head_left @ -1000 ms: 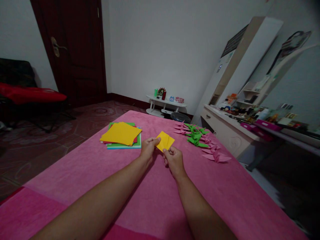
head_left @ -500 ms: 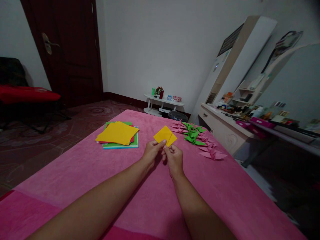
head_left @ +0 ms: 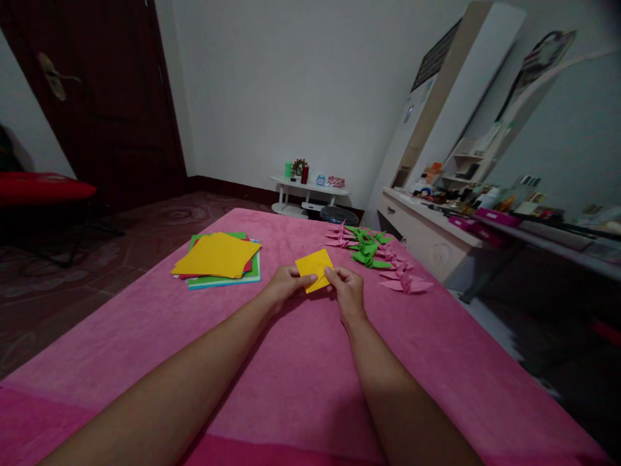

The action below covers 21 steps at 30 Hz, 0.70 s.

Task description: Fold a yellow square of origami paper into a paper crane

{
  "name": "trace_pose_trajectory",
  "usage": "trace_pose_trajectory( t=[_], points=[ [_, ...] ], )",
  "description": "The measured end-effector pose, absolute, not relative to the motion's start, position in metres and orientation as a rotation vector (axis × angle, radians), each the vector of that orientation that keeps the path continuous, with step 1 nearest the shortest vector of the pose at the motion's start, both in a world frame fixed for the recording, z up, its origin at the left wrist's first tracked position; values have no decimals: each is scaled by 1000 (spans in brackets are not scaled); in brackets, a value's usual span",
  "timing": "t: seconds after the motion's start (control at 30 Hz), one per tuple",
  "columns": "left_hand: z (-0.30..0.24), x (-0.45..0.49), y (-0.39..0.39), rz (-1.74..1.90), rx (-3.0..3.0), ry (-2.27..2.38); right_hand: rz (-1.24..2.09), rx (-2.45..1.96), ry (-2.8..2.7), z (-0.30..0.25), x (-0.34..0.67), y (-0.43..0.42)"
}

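A small folded square of yellow origami paper [head_left: 313, 264] is held up over the pink cloth, pinched from both sides. My left hand [head_left: 286, 286] grips its lower left part, thumb lying on top. On the right edge, my right hand [head_left: 348, 289] is closed with the thumb pressed on the paper. The fingers behind the paper are mostly hidden. To the left lies a stack of coloured paper sheets [head_left: 216, 254], yellow on top with red, green and blue edges showing. Right of my hands stand several folded paper cranes, pink [head_left: 406, 281] and green [head_left: 369, 254].
The pink cloth [head_left: 291, 375] covers the surface under my arms. Beyond its far edge is a low white shelf [head_left: 310, 186] with small items. A cluttered dressing table [head_left: 431, 223] stands at the right, a red chair [head_left: 43, 188] at the left.
The yellow paper has turned from a diamond to a tilted square. My hands have moved apart to its two sides. The whole view has shifted slightly.
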<state>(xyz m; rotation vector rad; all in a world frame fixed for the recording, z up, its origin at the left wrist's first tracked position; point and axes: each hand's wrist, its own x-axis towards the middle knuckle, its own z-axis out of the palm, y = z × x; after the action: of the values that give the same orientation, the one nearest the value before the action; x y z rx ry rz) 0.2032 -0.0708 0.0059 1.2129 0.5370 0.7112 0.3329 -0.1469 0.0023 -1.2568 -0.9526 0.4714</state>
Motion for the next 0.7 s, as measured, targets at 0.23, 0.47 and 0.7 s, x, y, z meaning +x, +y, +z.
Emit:
trace_pose_trajectory(
  t=[0.23, 0.47, 0.7],
  points=[
    [3, 202, -66, 723, 1314, 583, 630, -1070, -938, 6, 341, -148],
    [1, 201, -63, 703, 1383, 639, 547, -1098, -971, 8, 349, -152],
    [1, 201, -65, 702, 1413, 612, 601, -1199, -1009, -2, 347, -147]
  ],
)
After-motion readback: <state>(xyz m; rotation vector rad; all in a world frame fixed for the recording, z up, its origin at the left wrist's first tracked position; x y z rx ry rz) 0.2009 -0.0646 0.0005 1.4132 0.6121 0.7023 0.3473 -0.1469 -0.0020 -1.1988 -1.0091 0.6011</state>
